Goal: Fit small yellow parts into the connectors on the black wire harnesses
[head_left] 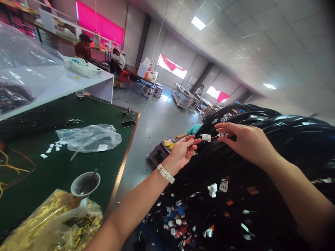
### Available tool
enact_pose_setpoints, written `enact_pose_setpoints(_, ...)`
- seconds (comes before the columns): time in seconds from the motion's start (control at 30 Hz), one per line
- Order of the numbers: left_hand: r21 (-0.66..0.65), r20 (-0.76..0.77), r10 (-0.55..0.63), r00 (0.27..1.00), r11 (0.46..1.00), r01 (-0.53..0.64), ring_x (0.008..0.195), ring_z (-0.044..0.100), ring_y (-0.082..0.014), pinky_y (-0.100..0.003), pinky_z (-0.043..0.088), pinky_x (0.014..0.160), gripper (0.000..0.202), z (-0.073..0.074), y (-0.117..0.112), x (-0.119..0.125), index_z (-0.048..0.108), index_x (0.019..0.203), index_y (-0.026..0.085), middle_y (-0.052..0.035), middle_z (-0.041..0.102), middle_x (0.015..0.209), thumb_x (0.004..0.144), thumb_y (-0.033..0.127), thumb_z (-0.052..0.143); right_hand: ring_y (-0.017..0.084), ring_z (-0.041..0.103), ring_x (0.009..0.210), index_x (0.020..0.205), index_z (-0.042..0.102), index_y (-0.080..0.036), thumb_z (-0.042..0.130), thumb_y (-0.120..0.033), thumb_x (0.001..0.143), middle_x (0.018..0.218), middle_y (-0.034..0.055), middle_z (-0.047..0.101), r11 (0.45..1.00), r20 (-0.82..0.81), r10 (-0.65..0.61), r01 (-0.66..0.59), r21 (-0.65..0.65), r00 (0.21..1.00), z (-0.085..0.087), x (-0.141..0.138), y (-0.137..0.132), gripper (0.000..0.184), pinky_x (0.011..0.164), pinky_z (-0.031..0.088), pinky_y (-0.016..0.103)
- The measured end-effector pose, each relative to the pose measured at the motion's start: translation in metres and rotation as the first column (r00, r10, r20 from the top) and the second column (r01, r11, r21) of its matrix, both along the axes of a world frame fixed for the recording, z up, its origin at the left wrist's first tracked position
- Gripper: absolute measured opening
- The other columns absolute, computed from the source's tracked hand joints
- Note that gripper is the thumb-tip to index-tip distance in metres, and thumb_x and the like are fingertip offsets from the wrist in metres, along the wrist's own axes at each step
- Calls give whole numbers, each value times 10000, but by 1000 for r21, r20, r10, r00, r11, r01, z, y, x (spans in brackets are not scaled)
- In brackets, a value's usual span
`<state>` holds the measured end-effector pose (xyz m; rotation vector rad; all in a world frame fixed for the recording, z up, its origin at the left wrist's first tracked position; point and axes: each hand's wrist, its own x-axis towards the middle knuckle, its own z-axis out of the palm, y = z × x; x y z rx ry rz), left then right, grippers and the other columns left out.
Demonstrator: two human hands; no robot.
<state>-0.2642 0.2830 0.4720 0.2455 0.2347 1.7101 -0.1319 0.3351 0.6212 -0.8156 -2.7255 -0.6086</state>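
My left hand (184,151), with a white watch on its wrist, reaches forward with the index finger stretched out and the other fingers partly curled. Its index fingertip is at the near end of a white plastic connector (206,137); whether they touch is hard to tell. A short reddish wire (214,137) runs from this connector towards my right hand (243,139). Between thumb and fingers, my right hand pinches a second white connector (222,135), its socket face showing. Below both hands, bundled black cables (235,216) carry several white, red and blue connectors (180,223).
At left is a green-topped table (104,164) with a clear plastic bag (91,137), a phone (128,124), a grey-white cup (85,184) and a bag of yellow parts (52,223). A co-worker's turquoise sleeve (193,129) shows beyond a dark stool (158,152).
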Motion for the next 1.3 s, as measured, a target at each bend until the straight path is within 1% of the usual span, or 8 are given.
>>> enact_pose_setpoints(0.1, 56, -46, -22, 999, 998, 25, 507, 482, -12, -114, 304, 397, 110, 8, -3, -1, 680, 936, 85, -109, 713, 900, 878, 84, 586, 251, 719, 877, 1248, 598, -268, 656, -217, 795, 977, 7, 769, 999, -21, -9, 8, -32, 1000, 1, -1, 1, 460, 732, 512, 365)
enact_pose_setpoints(0.23, 78, -74, -60, 995, 995, 66, 496, 493, -9, -106, 341, 435, 64, 17, -2, 0, 699, 846, 91, -53, 690, 738, 829, 65, 643, 257, 716, 903, 1311, 527, -265, 632, -206, 802, 1036, 14, 761, 999, 21, -28, 29, -21, 999, 1, -5, 2, 523, 743, 503, 365)
enact_pose_setpoints(0.43, 95, -78, -50, 996, 994, 58, 491, 481, 3, -108, 351, 457, 113, 23, 8, 3, 710, 852, 83, -53, 700, 754, 789, 14, 646, 328, 707, 926, 1343, 517, -253, 508, -238, 866, 1044, 37, 761, 972, 127, -210, 193, 132, 969, 0, -17, -1, 477, 696, 493, 414)
enact_pose_setpoints(0.53, 83, -73, -54, 996, 995, 60, 473, 466, 2, -119, 306, 421, 93, 24, 10, 3, 698, 834, 83, -52, 696, 745, 796, 21, 640, 331, 697, 958, 1342, 532, -240, 547, -262, 834, 999, 38, 768, 964, 163, -259, 246, 98, 952, 6, -23, 3, 509, 725, 497, 415)
enact_pose_setpoints(0.7, 82, -99, -69, 993, 994, 77, 487, 467, 5, -120, 336, 455, 88, 25, 12, 0, 695, 855, 58, -67, 693, 764, 814, 30, 622, 292, 679, 1027, 1222, 650, -195, 534, -261, 833, 1032, 61, 763, 953, 227, -284, 301, -43, 932, 19, -29, 13, 412, 826, 503, 389)
enact_pose_setpoints(0.83, 93, -99, -44, 994, 994, 53, 510, 471, -7, -143, 343, 486, 99, 27, 13, -2, 693, 827, 59, -44, 662, 711, 770, 8, 631, 274, 694, 971, 1060, 727, -219, 601, -261, 787, 985, 50, 768, 942, 246, -310, 332, -53, 918, 20, -32, 18, 303, 792, 507, 362)
enact_pose_setpoints(1.0, 112, -142, -5, 990, 993, 22, 515, 429, -8, -177, 298, 486, 144, 29, 17, 2, 709, 849, 76, -41, 661, 725, 722, 27, 663, 282, 700, 902, 960, 706, -225, 627, -252, 752, 923, 38, 766, 963, 222, -266, 271, 9, 938, 15, -27, 18, 224, 694, 485, 357)
enact_pose_setpoints(1.3, 89, -237, 39, 971, 996, -19, 480, 372, -15, -213, 232, 469, 143, 35, 28, 10, 690, 749, 93, 26, 563, 593, 649, 105, 792, 223, 700, 780, 858, 714, -251, 643, -234, 737, 794, -8, 759, 991, 79, -130, 132, -24, 988, 10, -16, 10, 141, 641, 457, 306)
